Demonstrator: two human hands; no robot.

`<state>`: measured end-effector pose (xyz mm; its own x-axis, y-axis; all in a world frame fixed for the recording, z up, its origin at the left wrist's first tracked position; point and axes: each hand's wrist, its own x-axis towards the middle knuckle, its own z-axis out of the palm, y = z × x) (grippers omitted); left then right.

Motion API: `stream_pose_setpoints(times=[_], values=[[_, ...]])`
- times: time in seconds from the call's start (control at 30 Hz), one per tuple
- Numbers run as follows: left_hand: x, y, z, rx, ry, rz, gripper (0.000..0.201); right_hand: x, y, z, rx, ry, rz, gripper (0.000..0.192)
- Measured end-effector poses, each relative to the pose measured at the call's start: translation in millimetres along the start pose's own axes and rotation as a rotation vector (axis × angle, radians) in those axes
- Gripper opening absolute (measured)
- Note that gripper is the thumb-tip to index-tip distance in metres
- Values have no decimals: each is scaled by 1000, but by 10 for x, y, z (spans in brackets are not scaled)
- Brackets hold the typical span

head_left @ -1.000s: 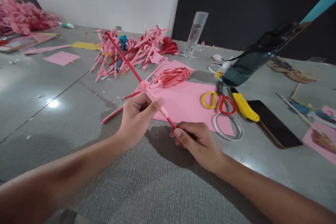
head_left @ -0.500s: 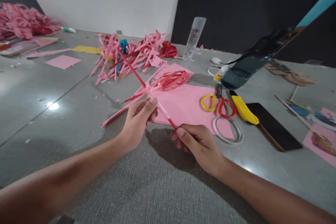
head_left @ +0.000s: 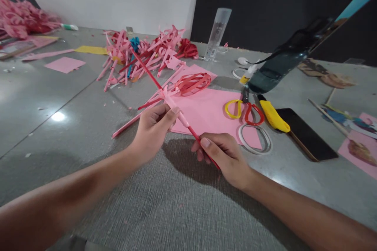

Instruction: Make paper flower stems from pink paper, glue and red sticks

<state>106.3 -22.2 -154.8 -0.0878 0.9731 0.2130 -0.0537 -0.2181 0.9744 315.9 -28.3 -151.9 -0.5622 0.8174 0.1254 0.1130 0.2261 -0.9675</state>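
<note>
My left hand (head_left: 156,127) pinches a rolled pink paper tube (head_left: 183,118), which has a flared, cut upper end. A thin red stick (head_left: 147,70) runs through the tube and slants from upper left to lower right. Below the tube, my right hand (head_left: 225,155) closes thumb and fingers round the stick's lower part, and its end shows under the palm. Just behind the tube lies a looped red paper flower head (head_left: 194,83). Pink paper sheets (head_left: 212,111) lie beneath it, and a pink paper stick (head_left: 129,124) lies left of them.
Scissors (head_left: 253,113), a roll of tape (head_left: 255,139), a yellow cutter (head_left: 273,115) and a phone (head_left: 309,133) lie at the right. Behind them leans a dark bottle (head_left: 273,70). A clear tube (head_left: 216,35) and a pile of paper flowers (head_left: 153,55) stand at the back.
The red stick's lower end now shows past my right hand's fingers, where it was hidden before. My left hand still holds the pink tube. The view has shifted slightly.
</note>
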Motion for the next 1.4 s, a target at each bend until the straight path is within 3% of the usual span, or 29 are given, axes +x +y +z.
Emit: stream_pose_setpoints(times=[0.67,1.4], values=[[1,55,30,40,-13,0,34,20,-39,8,-151,17,-28,39],[-21,139,57,53,50,14,49,42,8,4,-185,-8,70,51]])
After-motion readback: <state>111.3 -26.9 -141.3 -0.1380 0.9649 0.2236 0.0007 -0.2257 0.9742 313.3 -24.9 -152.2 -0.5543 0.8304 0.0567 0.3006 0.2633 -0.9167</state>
